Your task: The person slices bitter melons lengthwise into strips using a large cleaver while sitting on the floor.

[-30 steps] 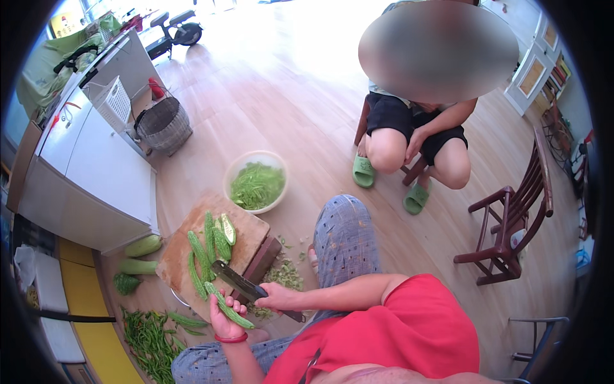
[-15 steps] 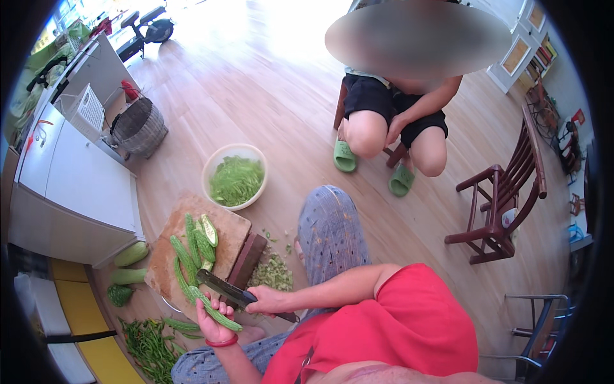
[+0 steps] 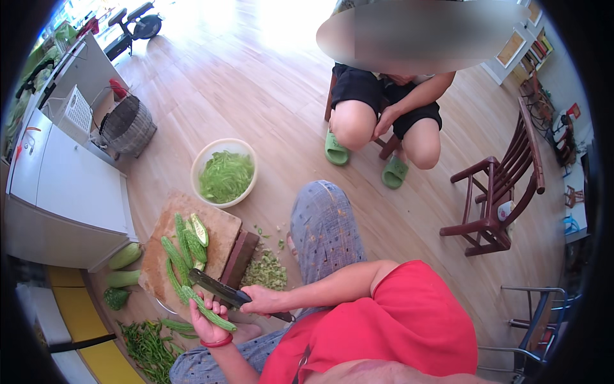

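Since the earlier frame the view has shifted, so the cutting board point(image 3: 192, 249) and the seated person point(image 3: 384, 115) now sit farther right and lower. The left hand point(image 3: 208, 317) curls around a bitter gourd point(image 3: 204, 310) at the board's near edge. The right hand point(image 3: 262, 301) grips a cleaver point(image 3: 214, 288), its blade against the gourd. A bowl of sliced greens point(image 3: 224, 173) rests on the wooden floor point(image 3: 256, 83) beyond.
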`<state>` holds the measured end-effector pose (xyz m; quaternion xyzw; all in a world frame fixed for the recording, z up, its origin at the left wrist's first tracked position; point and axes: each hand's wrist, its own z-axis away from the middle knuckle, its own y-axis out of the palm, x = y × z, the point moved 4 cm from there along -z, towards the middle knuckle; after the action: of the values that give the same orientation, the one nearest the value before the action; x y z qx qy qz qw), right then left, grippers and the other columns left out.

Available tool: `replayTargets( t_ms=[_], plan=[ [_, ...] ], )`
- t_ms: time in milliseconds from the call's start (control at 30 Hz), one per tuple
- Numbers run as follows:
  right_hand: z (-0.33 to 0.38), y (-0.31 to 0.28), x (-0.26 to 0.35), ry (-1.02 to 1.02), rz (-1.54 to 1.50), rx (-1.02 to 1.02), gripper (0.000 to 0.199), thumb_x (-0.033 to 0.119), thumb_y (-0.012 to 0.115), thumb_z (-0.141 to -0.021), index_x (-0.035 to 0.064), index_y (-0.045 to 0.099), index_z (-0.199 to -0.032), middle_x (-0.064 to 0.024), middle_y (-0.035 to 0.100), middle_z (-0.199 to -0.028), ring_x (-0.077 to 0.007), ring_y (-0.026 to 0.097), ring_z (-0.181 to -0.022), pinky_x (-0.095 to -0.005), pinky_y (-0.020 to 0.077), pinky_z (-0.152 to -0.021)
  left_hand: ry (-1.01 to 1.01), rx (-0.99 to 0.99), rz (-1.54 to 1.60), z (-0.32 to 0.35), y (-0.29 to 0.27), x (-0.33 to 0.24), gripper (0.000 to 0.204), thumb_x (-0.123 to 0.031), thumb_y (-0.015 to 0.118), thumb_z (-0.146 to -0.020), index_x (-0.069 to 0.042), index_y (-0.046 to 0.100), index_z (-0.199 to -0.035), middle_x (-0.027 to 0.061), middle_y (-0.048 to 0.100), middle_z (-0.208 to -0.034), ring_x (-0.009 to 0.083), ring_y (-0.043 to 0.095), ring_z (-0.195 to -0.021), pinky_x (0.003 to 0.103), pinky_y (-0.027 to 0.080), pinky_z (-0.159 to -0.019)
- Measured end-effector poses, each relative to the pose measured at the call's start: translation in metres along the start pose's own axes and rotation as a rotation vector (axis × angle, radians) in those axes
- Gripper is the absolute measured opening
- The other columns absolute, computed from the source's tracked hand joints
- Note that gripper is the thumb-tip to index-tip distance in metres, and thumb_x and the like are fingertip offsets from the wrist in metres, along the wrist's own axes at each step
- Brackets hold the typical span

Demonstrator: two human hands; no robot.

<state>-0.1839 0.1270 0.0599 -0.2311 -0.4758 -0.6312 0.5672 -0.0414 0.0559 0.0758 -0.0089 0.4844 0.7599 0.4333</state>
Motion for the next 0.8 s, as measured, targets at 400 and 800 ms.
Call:
replayTargets(
  t_ms=[400, 800],
  plan=[
    [-0.003, -0.005, 0.006, 0.02, -0.13, -0.035, 0.018, 0.013, 0.058, -0.075, 0.0048, 0.043, -0.081, -0.0013, 0.045, -0.052, -0.0093, 0.043, -0.038, -0.0239, 0.0358, -0.034, -0.027, 0.111, -0.076, 0.001, 0.033, 0.003, 0.032, -0.036, 0.038, -0.091, -0.01, 0.049, -0.106, 0.0032, 0.046, -0.061, 0.0161, 0.043, -0.048, 0.031, 0.037, -0.047],
    [0.004, -0.006, 0.017, 0.082, -0.197, -0.055, 0.014, 0.009, 0.056, -0.078, 0.0062, 0.043, -0.083, -0.0002, 0.043, -0.052, -0.0089, 0.04, -0.038, -0.0236, 0.0359, -0.036, 0.064, 0.319, -1.012, 0.003, 0.205, -0.035, 0.018, -0.022, 0.049, -0.087, -0.006, 0.048, -0.096, 0.0, 0.048, -0.059, 0.0071, 0.043, -0.044, 0.019, 0.034, -0.039]
  ],
)
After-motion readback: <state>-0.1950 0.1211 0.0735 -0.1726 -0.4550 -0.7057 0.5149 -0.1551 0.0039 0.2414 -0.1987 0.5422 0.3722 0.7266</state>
